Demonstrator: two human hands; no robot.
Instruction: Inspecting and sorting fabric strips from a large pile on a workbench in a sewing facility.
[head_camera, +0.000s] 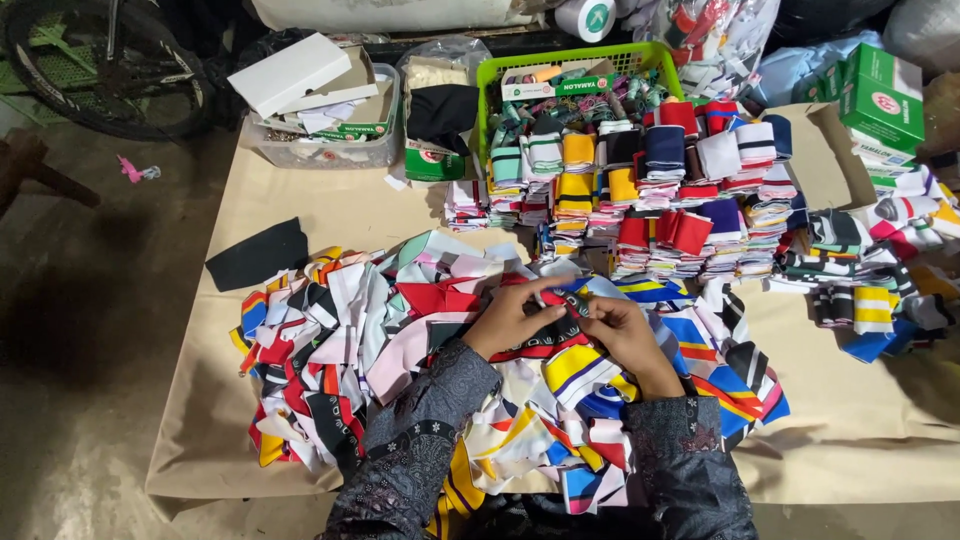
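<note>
We see two bare hands, the left hand (508, 322) and right hand (625, 335), without rings or gloves. Our long sleeves (420, 440) are dark grey with a fine paisley pattern.

Brown paper sheet (330, 215) covers floor. Loose striped fabric strips (340, 340) heaped centre-left. Folded stacks (690, 190) upper right. Black cloth piece (258, 254) left. Green basket (490, 75), clear tub (320, 150) along top edge.

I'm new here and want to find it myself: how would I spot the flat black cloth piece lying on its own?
Start at the brown paper sheet covering the floor, then go to the big loose heap of striped fabric strips. Just beyond its far left edge lies the flat black cloth piece, alone on bare paper, plain and unstriped, unlike the colourful strips.
</note>
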